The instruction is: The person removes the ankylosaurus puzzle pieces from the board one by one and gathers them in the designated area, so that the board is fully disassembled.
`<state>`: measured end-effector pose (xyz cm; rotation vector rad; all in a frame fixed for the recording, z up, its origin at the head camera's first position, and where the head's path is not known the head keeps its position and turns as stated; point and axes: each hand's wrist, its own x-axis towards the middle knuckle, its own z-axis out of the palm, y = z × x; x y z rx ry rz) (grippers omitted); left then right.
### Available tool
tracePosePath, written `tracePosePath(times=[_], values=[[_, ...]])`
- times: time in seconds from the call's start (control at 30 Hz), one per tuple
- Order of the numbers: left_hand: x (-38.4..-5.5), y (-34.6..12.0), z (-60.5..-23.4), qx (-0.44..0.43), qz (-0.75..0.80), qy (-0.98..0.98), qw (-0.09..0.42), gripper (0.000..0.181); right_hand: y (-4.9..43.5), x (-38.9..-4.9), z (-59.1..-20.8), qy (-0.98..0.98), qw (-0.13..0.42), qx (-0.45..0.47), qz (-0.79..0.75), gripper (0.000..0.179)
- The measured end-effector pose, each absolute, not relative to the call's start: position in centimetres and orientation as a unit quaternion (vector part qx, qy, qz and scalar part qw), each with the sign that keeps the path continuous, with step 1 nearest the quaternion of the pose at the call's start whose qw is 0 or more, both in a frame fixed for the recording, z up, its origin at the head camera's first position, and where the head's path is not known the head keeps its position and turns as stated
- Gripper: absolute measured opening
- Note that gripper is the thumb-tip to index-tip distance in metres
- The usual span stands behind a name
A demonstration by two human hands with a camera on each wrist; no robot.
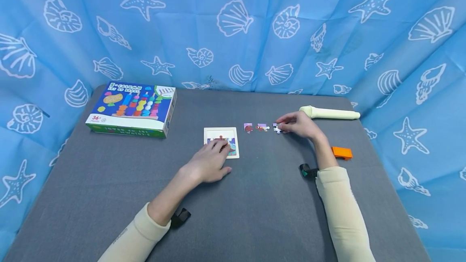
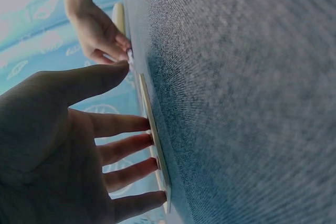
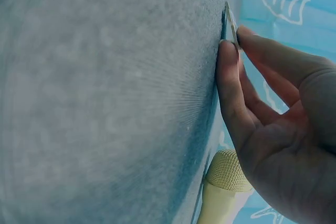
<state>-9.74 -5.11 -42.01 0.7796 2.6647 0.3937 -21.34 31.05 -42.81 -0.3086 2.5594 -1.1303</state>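
A square puzzle tray (image 1: 238,151) with a pale frame lies mid-table, with some colourful pieces in its lower part. My left hand (image 1: 210,162) reaches over it, and in the left wrist view its spread fingertips (image 2: 140,170) touch the tray's surface. To the tray's right, my right hand (image 1: 299,125) pinches a puzzle piece (image 1: 277,128) between thumb and fingers. The right wrist view shows that piece (image 3: 231,22) edge-on, tilted close to the table. Two more puzzle pieces, one purple and brown (image 1: 248,127) and one purple and red (image 1: 262,127), lie between the tray and my right hand.
A boxed bead set (image 1: 132,108) sits at the back left of the grey table (image 1: 255,213). Behind my right hand lies a cream microphone (image 1: 331,113), and an orange block (image 1: 342,153) is beside my right forearm. A blue shell-print curtain (image 1: 204,11) hangs behind the table.
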Motion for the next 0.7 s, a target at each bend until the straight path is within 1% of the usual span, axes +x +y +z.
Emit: tracePosePath(times=[0.23, 0.47, 0.7], values=[[-9.71, -5.1, -42.07, 0.273, 0.137, 0.937, 0.168, 0.071, 30.66, -21.25, -42.46, 0.904, 0.164, -0.096, -0.382, 0.029], [-9.72, -5.07, -42.1, 0.278, 0.14, 0.936, 0.166, 0.072, 31.08, -21.27, -42.47, 0.912, 0.143, -0.095, -0.372, 0.026], [-10.1, -5.53, -42.15, 0.295, 0.143, 0.929, 0.169, 0.072, 30.39, -20.79, -42.1, 0.895, 0.149, -0.121, -0.402, 0.029]])
